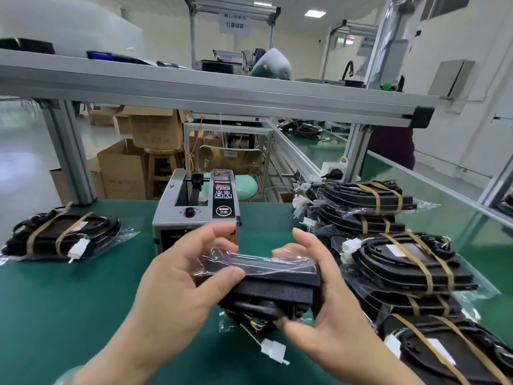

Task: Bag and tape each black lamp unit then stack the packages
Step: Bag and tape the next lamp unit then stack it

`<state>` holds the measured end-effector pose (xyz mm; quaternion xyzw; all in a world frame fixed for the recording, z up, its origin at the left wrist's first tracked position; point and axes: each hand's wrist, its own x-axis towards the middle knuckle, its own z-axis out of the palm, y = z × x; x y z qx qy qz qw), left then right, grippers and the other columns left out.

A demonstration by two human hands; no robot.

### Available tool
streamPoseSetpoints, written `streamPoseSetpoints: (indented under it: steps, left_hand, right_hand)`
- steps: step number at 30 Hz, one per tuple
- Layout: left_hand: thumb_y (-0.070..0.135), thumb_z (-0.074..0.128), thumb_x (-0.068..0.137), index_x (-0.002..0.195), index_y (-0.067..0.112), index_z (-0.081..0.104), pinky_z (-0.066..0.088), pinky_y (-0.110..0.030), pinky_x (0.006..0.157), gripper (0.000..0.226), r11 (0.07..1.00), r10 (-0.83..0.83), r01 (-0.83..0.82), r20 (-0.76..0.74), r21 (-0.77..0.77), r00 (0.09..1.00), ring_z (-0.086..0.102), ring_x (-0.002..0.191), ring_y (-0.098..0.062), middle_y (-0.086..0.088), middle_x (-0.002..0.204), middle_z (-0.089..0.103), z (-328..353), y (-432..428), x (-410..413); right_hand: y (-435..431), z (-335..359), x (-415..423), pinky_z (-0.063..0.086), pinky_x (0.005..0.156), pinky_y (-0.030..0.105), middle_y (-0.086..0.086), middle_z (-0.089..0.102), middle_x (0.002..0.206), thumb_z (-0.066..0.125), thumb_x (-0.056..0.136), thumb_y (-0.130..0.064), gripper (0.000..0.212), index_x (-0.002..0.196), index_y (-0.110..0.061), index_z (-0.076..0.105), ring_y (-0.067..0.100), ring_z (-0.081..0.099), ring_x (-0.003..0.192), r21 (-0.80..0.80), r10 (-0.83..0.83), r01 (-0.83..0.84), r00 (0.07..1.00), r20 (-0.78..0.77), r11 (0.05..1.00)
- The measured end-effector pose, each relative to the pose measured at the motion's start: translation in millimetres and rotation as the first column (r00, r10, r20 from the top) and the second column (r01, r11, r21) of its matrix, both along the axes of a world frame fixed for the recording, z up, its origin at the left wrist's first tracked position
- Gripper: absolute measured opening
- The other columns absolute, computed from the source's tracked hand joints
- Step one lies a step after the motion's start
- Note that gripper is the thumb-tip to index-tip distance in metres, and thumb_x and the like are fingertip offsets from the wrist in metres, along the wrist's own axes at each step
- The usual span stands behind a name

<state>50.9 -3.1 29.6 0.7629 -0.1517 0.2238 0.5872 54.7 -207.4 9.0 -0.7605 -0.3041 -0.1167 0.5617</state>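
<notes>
Aluminium shelf [222, 90] spans above the green bench mat [69, 301]; cardboard boxes [155, 129] stacked behind; wooden stool [162, 165] in front of them; mint-seated chair [245, 184] just right of the stool; hanging sign [234, 23] far back; person in purple [392, 147] at right.

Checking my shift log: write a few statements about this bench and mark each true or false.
1. The left hand and right hand both hold the bagged lamp. True.
2. The dispenser stands right of the stack. False: the dispenser stands left of the stack, beyond the hands.
3. One taped package lies at the left. True.
4. The stack's tape is blue. False: it is brown.
</notes>
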Motion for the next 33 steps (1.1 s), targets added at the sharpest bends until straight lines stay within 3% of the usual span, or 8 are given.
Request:
streamPoseSetpoints:
  steps: [6,10,15,21,25,29,31,33]
  left_hand:
    - [0.039,0.063,0.078,0.097,0.032,0.068,0.044,-0.009,0.082,0.021,0.965,0.009,-0.072,0.243,0.251,0.970,0.064,0.096,-0.006,0.012,0.096,0.065,6.4,-6.7,-2.1]
    - [0.034,0.060,0.082,0.073,0.024,0.071,0.046,-0.014,0.075,0.018,0.947,0.015,-0.103,0.279,0.305,0.960,0.064,0.088,-0.005,0.012,0.087,0.065,18.7,-8.6,0.7]
    - [0.040,0.058,0.080,0.065,0.024,0.064,0.039,-0.007,0.058,0.023,0.949,0.038,-0.088,0.169,0.303,0.985,0.059,0.065,-0.005,0.012,0.067,0.063,26.8,-12.5,4.7]
    - [0.034,0.057,0.080,0.060,0.016,0.057,0.036,-0.008,0.049,0.028,0.972,0.141,-0.146,0.036,0.182,0.989,0.048,0.051,-0.002,0.012,0.050,0.052,26.7,-23.0,10.8]
    - [0.027,0.060,0.089,0.052,0.012,0.049,0.034,-0.011,0.046,0.041,0.967,0.196,-0.190,-0.020,0.168,0.980,0.042,0.046,-0.003,0.011,0.045,0.044,25.6,-26.8,13.3]
    - [0.021,0.062,0.086,0.060,0.008,0.058,0.035,-0.013,0.048,0.030,0.965,0.250,-0.237,-0.131,0.109,0.959,0.044,0.049,-0.005,-0.003,0.053,0.055,21.4,-29.4,20.9]
    - [0.016,0.064,0.083,0.078,0.019,0.064,0.044,-0.014,0.061,0.006,0.975,0.222,-0.221,-0.212,0.026,0.952,0.056,0.060,-0.004,0.003,0.067,0.068,21.5,-30.0,23.2]
    - [0.010,0.058,0.084,0.091,0.028,0.061,0.052,-0.025,0.070,0.020,0.982,0.169,-0.188,-0.285,-0.038,0.944,0.065,0.073,-0.010,0.012,0.077,0.072,22.7,-30.6,24.3]
  right_hand:
    - [-1.1,4.4,2.7,0.050,0.082,0.022,-0.007,0.064,0.109,0.074,0.063,-0.024,0.071,0.127,-0.033,0.048,0.011,0.064,0.098,0.259,0.054,-0.004,0.981,-0.187,0.966]
    - [5.8,3.1,2.7,0.050,0.075,0.018,-0.010,0.066,0.096,0.076,0.064,-0.007,0.067,0.124,-0.026,0.052,0.007,0.064,0.087,0.329,0.042,0.040,0.971,-0.237,0.944]
    - [9.8,6.8,0.0,0.051,0.074,0.019,-0.008,0.066,0.094,0.072,0.066,-0.004,0.058,0.119,-0.022,0.056,0.009,0.064,0.085,0.372,0.054,0.040,0.969,-0.241,0.927]
    - [30.0,14.8,1.0,0.049,0.058,0.020,-0.002,0.064,0.070,0.069,0.069,-0.017,0.008,0.071,-0.025,0.067,0.010,0.057,0.063,0.545,0.014,0.178,0.944,-0.329,0.819]
    - [36.3,23.2,4.3,0.040,0.043,0.018,-0.004,0.050,0.054,0.070,0.068,-0.007,0.025,0.052,-0.021,0.057,0.008,0.046,0.047,0.630,0.059,0.283,0.883,-0.465,0.723]
    - [39.0,29.9,6.7,0.041,0.041,0.017,-0.002,0.052,0.054,0.063,0.075,0.002,0.033,0.052,-0.020,0.056,0.010,0.048,0.044,0.623,0.079,0.335,0.838,-0.540,0.707]
    - [39.2,34.1,5.8,0.043,0.041,0.019,0.000,0.058,0.057,0.060,0.075,0.007,0.030,0.061,-0.020,0.058,0.011,0.052,0.045,0.632,0.099,0.321,0.838,-0.536,0.705]
    - [37.6,36.5,4.2,0.046,0.043,0.020,0.001,0.066,0.066,0.057,0.076,0.011,0.029,0.075,-0.018,0.059,0.011,0.058,0.050,0.620,0.079,0.309,0.852,-0.517,0.722]
